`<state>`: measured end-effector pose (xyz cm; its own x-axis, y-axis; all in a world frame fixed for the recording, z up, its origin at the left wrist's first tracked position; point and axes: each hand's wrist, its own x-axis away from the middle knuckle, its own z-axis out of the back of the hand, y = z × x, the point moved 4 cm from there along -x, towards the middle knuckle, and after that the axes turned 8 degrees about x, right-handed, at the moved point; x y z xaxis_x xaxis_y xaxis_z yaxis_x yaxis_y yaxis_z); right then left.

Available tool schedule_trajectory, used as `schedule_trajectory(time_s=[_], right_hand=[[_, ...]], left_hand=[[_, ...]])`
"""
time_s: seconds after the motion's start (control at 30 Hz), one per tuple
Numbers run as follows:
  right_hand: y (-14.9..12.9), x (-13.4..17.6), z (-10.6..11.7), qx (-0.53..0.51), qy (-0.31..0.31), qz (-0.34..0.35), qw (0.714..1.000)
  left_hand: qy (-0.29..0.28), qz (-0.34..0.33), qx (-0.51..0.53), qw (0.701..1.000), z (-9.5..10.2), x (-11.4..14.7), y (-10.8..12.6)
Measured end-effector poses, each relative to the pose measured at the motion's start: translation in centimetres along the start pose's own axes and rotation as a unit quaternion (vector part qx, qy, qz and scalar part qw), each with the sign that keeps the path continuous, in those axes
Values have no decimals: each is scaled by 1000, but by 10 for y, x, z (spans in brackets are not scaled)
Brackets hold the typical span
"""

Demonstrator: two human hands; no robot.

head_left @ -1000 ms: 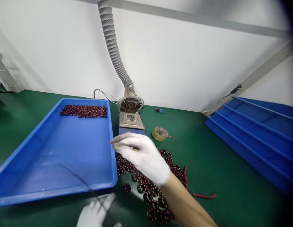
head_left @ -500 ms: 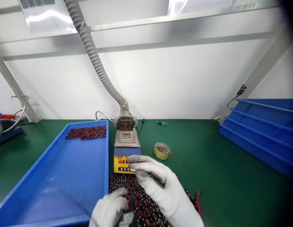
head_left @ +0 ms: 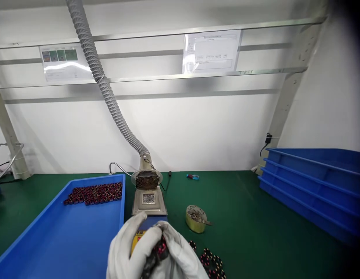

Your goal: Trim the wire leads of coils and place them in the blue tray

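From here I see the left hand (head_left: 127, 250) and right hand (head_left: 182, 254) with fingers curled in, pinching some dark-and-red rings (head_left: 161, 250) between them near the machine (head_left: 152, 221), and if the soft gloves slip, they could drop onto the tabletop (head_left: 244, 236).

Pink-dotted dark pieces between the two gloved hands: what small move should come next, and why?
Probably a slight turn of the pink-dotted dark pieces to settle them before either hand moves away: the left hand and right hand meet around them and hide much of them, so how evenly they sit cannot be told.
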<state>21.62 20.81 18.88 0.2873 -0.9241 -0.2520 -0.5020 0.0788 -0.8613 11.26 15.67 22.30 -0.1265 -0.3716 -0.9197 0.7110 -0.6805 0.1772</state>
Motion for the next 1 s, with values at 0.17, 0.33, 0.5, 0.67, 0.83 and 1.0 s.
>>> schedule_trajectory(time_s=[0.17, 0.33, 0.5, 0.67, 0.83, 1.0], right_hand=[[12, 2, -8, -8, 53, 6, 999], [14, -4, -1, 53, 73, 30, 995], [-7, 6, -5, 156, 52, 103, 981], [-18, 13, -8, 237, 84, 130, 959], [-5, 7, -3, 26, 79, 87, 993], [-7, 8, -2, 15, 126, 87, 988]], left_hand=[[-31, -69, -14, 997, 9, 4, -25], [-64, -46, 4, 997, 8, 5, -34], [-58, -90, 15, 994, 7, 5, -33], [-68, -135, -1, 988, 7, 4, -30], [-41, -164, -27, 985, 11, -7, -16], [-29, -165, -47, 985, 17, -10, -15]])
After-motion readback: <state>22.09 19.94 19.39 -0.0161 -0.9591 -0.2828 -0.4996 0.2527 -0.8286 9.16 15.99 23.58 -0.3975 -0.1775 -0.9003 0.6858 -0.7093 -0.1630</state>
